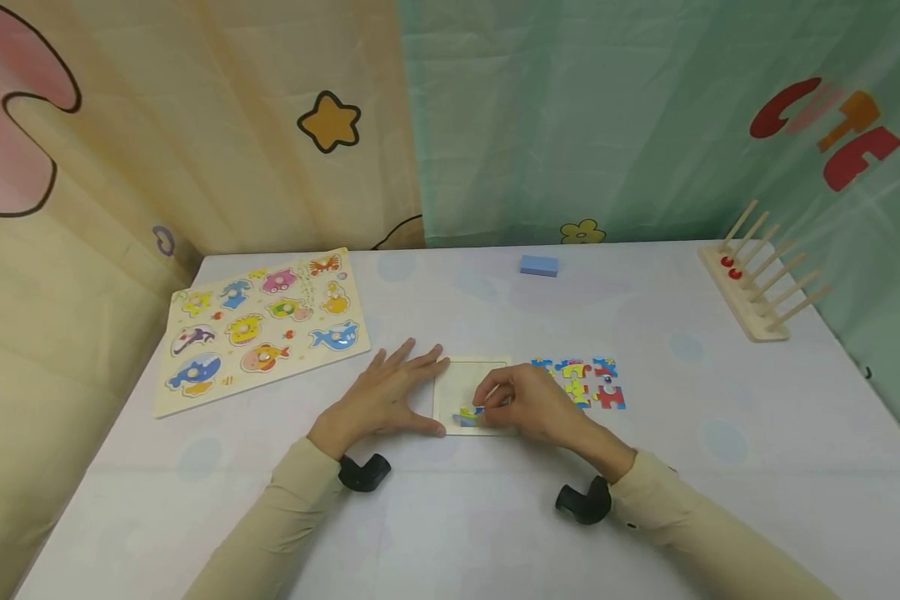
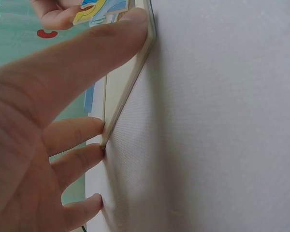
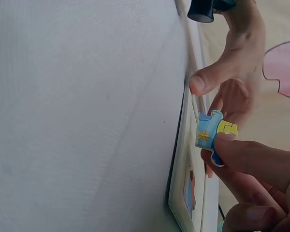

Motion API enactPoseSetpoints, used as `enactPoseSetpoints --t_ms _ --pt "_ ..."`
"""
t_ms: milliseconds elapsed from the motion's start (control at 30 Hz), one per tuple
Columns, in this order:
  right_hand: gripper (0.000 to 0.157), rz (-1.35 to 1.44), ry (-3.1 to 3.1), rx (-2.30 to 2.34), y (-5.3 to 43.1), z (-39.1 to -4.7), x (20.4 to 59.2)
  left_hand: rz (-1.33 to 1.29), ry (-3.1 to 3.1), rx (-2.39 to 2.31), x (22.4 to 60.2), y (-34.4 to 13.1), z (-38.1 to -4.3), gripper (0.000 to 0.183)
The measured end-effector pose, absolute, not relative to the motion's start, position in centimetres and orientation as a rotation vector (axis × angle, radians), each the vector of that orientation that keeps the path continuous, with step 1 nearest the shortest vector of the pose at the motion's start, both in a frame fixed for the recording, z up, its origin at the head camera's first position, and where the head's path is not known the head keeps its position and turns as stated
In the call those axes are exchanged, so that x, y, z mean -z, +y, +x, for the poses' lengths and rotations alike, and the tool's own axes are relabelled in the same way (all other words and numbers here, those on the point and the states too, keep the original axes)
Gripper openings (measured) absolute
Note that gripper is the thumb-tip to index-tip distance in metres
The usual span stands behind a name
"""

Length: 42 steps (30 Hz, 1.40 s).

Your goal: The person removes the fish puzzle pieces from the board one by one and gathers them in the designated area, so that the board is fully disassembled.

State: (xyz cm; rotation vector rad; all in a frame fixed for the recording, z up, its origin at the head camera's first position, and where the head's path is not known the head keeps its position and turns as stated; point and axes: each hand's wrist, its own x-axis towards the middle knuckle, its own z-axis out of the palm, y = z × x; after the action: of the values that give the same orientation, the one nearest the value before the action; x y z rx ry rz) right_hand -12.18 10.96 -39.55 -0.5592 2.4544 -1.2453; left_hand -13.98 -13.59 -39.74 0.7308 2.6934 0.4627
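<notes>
My right hand (image 1: 532,404) pinches a jigsaw piece (image 3: 207,130) between thumb and fingers. The piece is blue and yellow with a small starfish, and it is held over the pale wooden puzzle frame (image 1: 461,379). My left hand (image 1: 386,396) lies spread at the frame's left side; its thumb (image 2: 130,36) rests on the near corner and its fingertips reach the left edge. A blue and brownish piece (image 3: 189,193) sits in the frame near its right end, mostly hidden by the right hand in the head view. Several loose jigsaw pieces (image 1: 611,396) lie right of the frame.
A wooden peg puzzle board (image 1: 225,354) with sea animals lies at the back left. A blue block (image 1: 539,266) rests near the back edge. At the back right stands a pegged wooden rack (image 1: 746,292) with two red beads. Printed curtains hang behind the table.
</notes>
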Motion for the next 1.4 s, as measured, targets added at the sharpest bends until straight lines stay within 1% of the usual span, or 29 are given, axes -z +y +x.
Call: enactPoseSetpoints --t_ms 200,333,667,967,1233,1400 --pt "0.01 -0.463 2.421 1.34 11.8 -12.2 39.3 0.727 2.69 -0.446 39.7 -13.4 -14.0 0.098" --pt "0.014 -0.335 2.36 1.406 13.3 -12.1 39.3 0.736 2.692 -0.444 39.7 -13.4 -14.0 0.098" --pt "0.024 -0.075 2.403 1.368 17.5 -11.1 39.6 0.748 2.69 -0.463 39.7 -13.5 -13.9 0.098" --pt "0.03 0.019 2.464 1.321 20.7 -9.9 39.9 0.743 2.691 -0.466 39.6 -13.5 -13.9 0.098" --pt "0.029 0.051 2.497 1.274 22.2 -9.3 40.1 0.743 2.695 -0.461 39.7 -13.5 -13.9 0.098" --pt "0.034 0.088 2.46 1.296 22.9 -9.0 40.2 0.744 2.699 -0.454 39.8 -13.5 -13.9 0.098"
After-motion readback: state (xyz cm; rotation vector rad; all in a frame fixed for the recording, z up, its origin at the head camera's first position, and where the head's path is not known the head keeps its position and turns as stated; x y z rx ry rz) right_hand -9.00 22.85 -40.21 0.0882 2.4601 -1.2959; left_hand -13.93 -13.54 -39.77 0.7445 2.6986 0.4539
